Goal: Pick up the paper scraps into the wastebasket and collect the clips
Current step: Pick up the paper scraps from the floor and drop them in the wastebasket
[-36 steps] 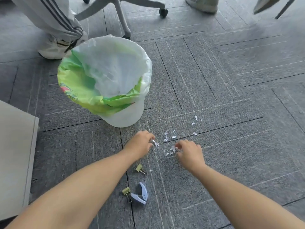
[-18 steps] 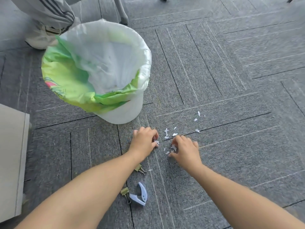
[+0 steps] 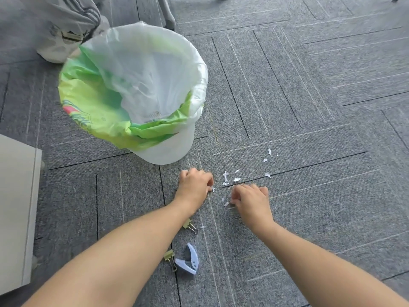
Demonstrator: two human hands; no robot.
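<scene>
Several small white paper scraps (image 3: 236,179) lie scattered on the grey carpet. My left hand (image 3: 194,185) rests on the floor with its fingers closed, a white scrap showing at its fingertips. My right hand (image 3: 252,199) is just to the right, fingers pinched on scraps near one more loose scrap (image 3: 226,204). The white wastebasket (image 3: 168,149), lined with a green and clear bag, stands just behind my left hand. Two yellow binder clips (image 3: 190,224) (image 3: 170,258) and a pale blue plastic clip (image 3: 188,262) lie under and beside my left forearm.
Another person's leg in striped grey trousers and a white shoe (image 3: 55,52) stand behind the basket at top left. A chair leg (image 3: 168,14) is at the top. A beige cabinet corner (image 3: 17,209) sits at the left edge.
My view has tilted down and closer. Both hands shifted a little over the scraps, the left one closing on a scrap near it, the right one pinching scraps lower down.
</scene>
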